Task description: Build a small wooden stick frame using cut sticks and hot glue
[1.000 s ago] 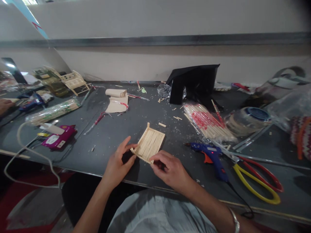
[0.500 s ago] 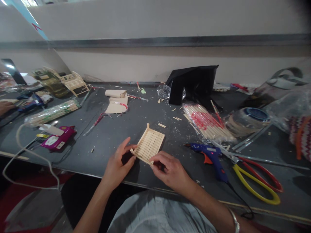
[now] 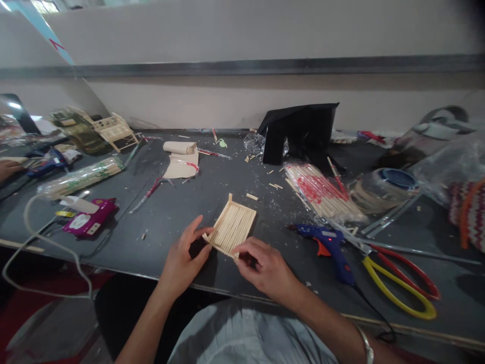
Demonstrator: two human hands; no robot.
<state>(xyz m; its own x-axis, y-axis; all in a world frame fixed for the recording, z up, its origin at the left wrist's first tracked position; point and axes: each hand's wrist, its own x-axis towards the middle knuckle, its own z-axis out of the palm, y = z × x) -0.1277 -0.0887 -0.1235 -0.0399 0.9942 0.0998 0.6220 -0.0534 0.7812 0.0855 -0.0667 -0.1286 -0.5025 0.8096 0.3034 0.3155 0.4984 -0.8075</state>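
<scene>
A small panel of pale wooden sticks laid side by side, with raised sticks along its edges, rests on the dark table in front of me. My left hand has its thumb and fingers at the panel's near left corner, around a short stick standing there. At the near right corner, the thumb and index finger of my right hand pinch the edge. To the right of that hand lies a blue glue gun with an orange trigger and a lit red light.
Scissors with red and yellow handles lie at right, near a bag of sticks and a jar. A black folded piece stands behind. At left are a purple power strip, a stick bundle and a person's hand.
Both hands keep their places on the stick panel. The view has shifted very slightly; nothing else has visibly moved.
</scene>
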